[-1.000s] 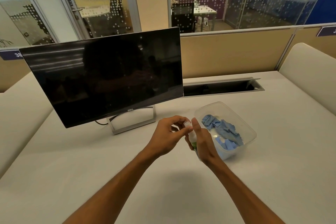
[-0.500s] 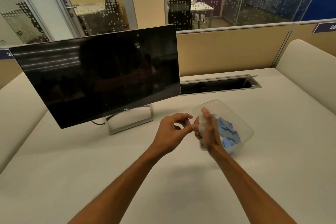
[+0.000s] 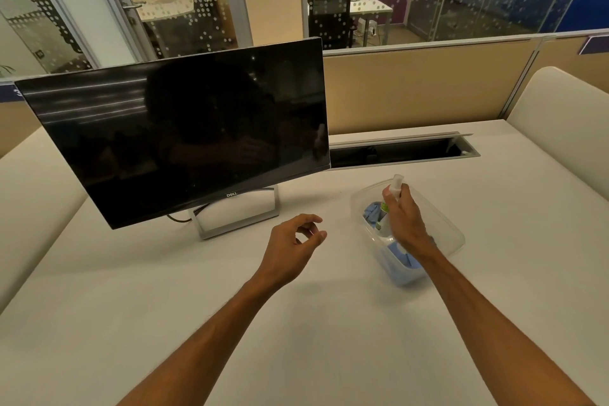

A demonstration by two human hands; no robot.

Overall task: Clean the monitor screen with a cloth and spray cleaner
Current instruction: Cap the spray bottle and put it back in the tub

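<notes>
Left hand drawn away from spray bottle since half second ago; fingers loosely curled, thumb and forefinger near, nothing seen pinched. Cap judged removed. Bottle gripped by right hand, right of centre over tub holding cloth. Long axis near upright, nozzle uppermost, tipped slightly toward monitor. Spraying judged next.

glossy glass and clear plastic on a matt tabletop

the dell monitor has a glossy black screen that mirrors the room, on a brushed silver metal stand. the tabletop is a smooth, matt off-white laminate. the container is clear, thin plastic with a soft sheen; the blue cloth inside looks soft and matt. the spray bottle is translucent plastic with a printed green label. the cable tray has a metal rim, and the partition is a matt tan board.
</notes>
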